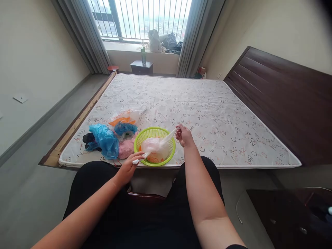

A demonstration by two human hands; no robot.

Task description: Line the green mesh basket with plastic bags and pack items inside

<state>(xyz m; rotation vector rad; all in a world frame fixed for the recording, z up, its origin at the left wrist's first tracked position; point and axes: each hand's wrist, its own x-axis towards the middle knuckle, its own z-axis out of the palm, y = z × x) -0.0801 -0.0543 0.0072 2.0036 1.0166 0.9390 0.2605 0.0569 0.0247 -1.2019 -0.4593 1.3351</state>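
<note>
A white plastic bag (158, 148) with orange print lies in a lime-green plastic basket (155, 130) at the mattress's front edge. My left hand (129, 164) is closed on one handle of the bag at the basket's near left rim. Beyond the right rim, my right hand (184, 135) pinches the other handle and draws it taut, up and to the right. What the bag contains is hidden. Left of the basket lie a pink fluffy cloth (126, 148) and a blue plastic bag (105, 140) with something black sticking out of it.
Another white-and-orange plastic bag (126, 117) and a smaller blue bag (124, 128) lie behind. The letter-printed mattress (186, 100) meets a dark headboard (280, 83) at right. A nightstand (141, 67) with a bottle (143, 56) stands by the window. A dark cabinet (275, 214) is at lower right.
</note>
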